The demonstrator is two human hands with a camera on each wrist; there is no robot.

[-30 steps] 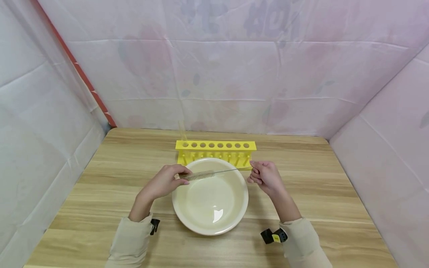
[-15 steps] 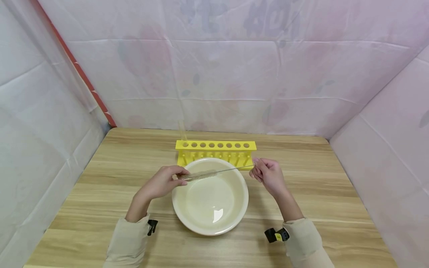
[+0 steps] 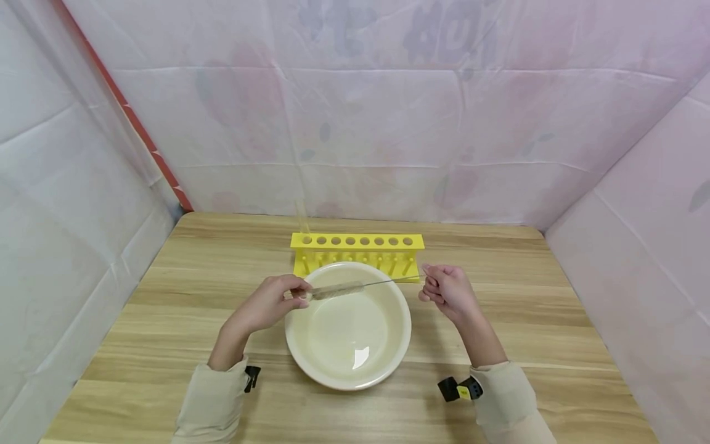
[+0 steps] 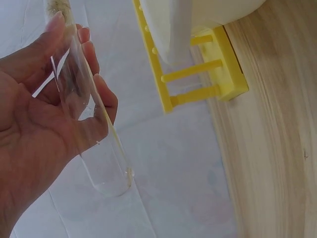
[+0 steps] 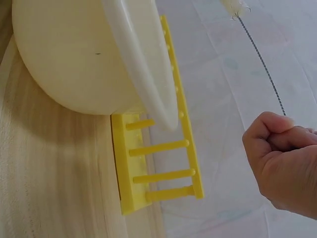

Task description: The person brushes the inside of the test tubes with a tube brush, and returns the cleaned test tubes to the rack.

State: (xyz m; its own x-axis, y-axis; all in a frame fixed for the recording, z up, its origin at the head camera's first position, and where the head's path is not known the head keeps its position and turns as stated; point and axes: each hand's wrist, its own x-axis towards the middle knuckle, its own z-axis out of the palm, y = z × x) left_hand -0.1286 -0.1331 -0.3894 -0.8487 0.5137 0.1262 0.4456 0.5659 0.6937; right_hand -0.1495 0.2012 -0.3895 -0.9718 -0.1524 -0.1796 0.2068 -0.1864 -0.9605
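In the head view, my left hand (image 3: pixel 269 303) grips a clear glass test tube (image 4: pixel 106 171), its rounded closed end toward me in the left wrist view. Pale bristles of a test tube brush (image 3: pixel 338 289) show along the tube; exactly where the tube's mouth lies is hard to see. My right hand (image 3: pixel 450 293) pinches the brush's thin twisted wire handle (image 5: pixel 265 67) between thumb and fingers. Tube and brush lie nearly level above the far part of a cream basin (image 3: pixel 348 386), which looks to hold clear water with a bright reflection.
Right behind the basin stands a yellow test tube rack (image 3: pixel 357 245) with a row of holes and pegs. Another clear tube (image 3: pixel 302 217) stands upright in its leftmost hole. The wooden table (image 3: pixel 516 308) is bordered by cloth-covered walls (image 3: pixel 360 117).
My right hand has shifted a little to the right, drawing the brush's bristles the same way. The left hand keeps its hold on the tube with hardly any movement.
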